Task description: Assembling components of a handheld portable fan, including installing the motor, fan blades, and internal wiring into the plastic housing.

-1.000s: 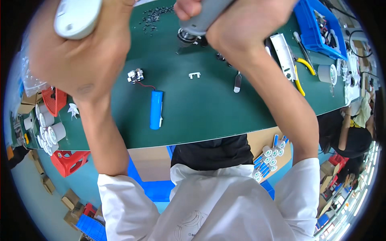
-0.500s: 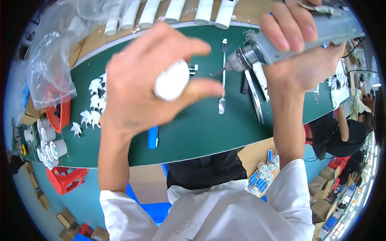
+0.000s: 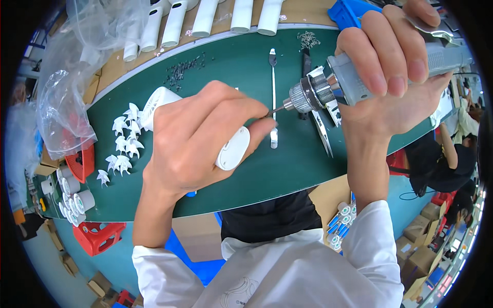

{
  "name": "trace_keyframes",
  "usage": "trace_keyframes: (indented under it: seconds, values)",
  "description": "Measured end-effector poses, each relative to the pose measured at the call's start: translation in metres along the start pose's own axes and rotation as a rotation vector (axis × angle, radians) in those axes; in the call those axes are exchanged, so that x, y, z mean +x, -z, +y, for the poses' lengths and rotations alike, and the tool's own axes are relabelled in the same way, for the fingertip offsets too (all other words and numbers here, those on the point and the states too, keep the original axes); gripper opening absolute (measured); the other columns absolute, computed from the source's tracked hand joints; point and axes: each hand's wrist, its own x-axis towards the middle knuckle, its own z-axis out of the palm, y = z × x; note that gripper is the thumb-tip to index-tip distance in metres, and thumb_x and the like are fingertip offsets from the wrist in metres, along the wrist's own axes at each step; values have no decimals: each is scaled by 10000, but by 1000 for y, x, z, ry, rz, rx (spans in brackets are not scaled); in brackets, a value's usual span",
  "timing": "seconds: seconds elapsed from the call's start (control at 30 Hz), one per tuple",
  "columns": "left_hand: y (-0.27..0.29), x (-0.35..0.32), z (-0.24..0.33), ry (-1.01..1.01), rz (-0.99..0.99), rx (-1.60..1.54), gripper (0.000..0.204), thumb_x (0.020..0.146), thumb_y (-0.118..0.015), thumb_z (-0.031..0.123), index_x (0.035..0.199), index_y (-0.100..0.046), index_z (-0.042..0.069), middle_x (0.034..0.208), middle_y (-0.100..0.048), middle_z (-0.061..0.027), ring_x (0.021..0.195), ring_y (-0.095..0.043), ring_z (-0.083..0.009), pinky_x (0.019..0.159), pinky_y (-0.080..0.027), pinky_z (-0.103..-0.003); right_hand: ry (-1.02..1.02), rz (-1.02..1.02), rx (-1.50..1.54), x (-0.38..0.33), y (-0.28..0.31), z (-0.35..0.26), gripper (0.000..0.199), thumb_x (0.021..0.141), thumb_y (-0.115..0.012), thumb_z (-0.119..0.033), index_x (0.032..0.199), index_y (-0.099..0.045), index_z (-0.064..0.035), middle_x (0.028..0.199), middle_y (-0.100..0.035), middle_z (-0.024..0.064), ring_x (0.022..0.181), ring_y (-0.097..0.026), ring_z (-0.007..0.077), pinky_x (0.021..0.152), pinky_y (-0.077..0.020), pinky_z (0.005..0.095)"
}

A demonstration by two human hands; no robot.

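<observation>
White housing [image 3: 233, 149] is in the left hand [image 3: 205, 138], held above the middle of the green table [image 3: 246, 185], its oval end showing past the curled lower fingers. A vented white part [image 3: 160, 105] shows beyond the knuckles; from where I stand I can't tell whether it belongs to the same piece. The left thumb and forefinger nearly meet at the bit of a grey electric screwdriver [image 3: 352, 79]; anything pinched there is too small to make out. The right hand [image 3: 390, 66] is wrapped around the tool, fingers over its body.

I'd judge this piece to be partway along: the oval end looks finished, but whether any screw is in, the hand hides. Around it, a narrow metal tool [image 3: 273, 84] lies alone, with tweezers [image 3: 322, 134] to its right. Small dark parts [image 3: 179, 71] are scattered toward the far edge, a silvery heap [image 3: 308, 39] farther right along it. White bladed pieces [image 3: 122, 164] lie loose toward the left end, so those, at least, look unfitted. Past the far edge, white tubes [image 3: 206, 19] stand in a row.
</observation>
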Motion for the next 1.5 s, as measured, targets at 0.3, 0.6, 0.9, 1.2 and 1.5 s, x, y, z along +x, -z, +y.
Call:
trace_keyframes:
  seconds: [0.3, 0.6, 0.9, 1.2, 1.5]
  values:
    - [-6, -1, 2, 19, 29, -57, 240, 654, -786, -59, 853, -667, 1, 732, -642, -90, 580, -604, -162, 497, -464, -246, 13, -94, -57, 2, 6, -12, 337, 1032, -270, -207, 1268, -403, -6, 679, -503, 42, 547, -503, 187, 486, -464, 356]
    - [-12, 1, -3, -32, 95, -37, 217, 627, -779, -51, 783, -638, 6, 657, -593, -70, 526, -567, -183, 409, -419, -278, -112, -261, -29, 14, 20, -17, 460, 986, -344, -446, 1135, -499, -40, 673, -509, 6, 548, -500, 143, 482, -457, 285]
    - [-4, 10, 6, 96, -23, -202, 341, 689, -849, 153, 907, -639, -2, 682, -588, -63, 557, -541, -154, 481, -400, -254, 207, -174, 116, 2, 9, -31, 255, 940, -427, -282, 935, -543, -54, 639, -552, -26, 535, -526, 92, 487, -474, 206]
    - [-7, -5, 4, 107, -153, -139, 437, 637, -873, 229, 861, -544, 50, 668, -548, -49, 530, -561, -209, 433, -396, -318, 75, -378, 186, -1, 5, -30, 338, 975, -343, -139, 700, -531, -78, 552, -559, 17, 438, -536, 109, 414, -492, 200]
    - [-12, -3, 6, 103, -141, -119, 422, 611, -858, 131, 872, -536, 58, 678, -542, -59, 560, -582, -227, 462, -419, -327, 309, 5, 458, -33, 20, -36, 160, 979, -426, -135, 974, -527, -11, 623, -570, 65, 436, -529, 135, 343, -502, 258]
